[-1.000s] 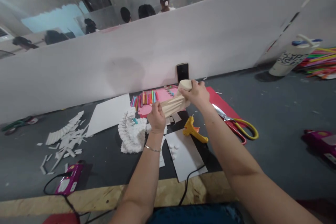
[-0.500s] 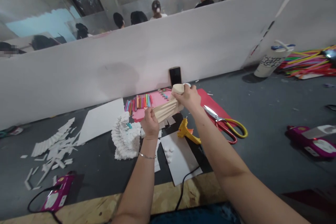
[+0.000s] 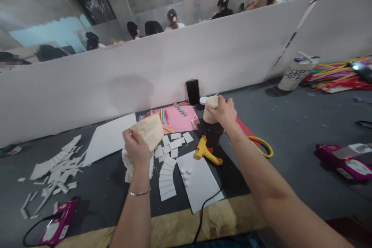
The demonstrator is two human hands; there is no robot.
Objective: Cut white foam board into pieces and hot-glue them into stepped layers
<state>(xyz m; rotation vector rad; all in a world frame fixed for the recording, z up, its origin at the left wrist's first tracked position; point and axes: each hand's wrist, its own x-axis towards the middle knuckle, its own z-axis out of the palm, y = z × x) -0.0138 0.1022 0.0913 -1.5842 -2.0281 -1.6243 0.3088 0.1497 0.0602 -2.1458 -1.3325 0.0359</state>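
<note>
My left hand [image 3: 136, 146] is closed on a folded piece of thin beige tissue [image 3: 151, 131], which stands up at a slant from the fingers. My right hand [image 3: 226, 113] grips the upper edge of a beige tissue roll [image 3: 209, 115] near the red sheet [image 3: 242, 127]. A clear gap lies between roll and tissue piece. Under my left hand, a ruffled white paper piece [image 3: 129, 168] is partly hidden. Small white paper pieces [image 3: 167, 180] and a yellow hot glue gun [image 3: 207, 152] lie between my arms.
A phone [image 3: 193, 91] leans against the white partition [image 3: 162, 66]. Coloured sticks and small beads lie on pink paper [image 3: 187, 118]. White scraps [image 3: 58, 170] are at left, a tumbler [image 3: 293, 74] at right. A black cord [image 3: 207, 201] crosses the front edge.
My hands have moved apart, the left one leftward and the right one rightward with the roll. The tissue strip that stretched between them is now separate, in my left hand.
</note>
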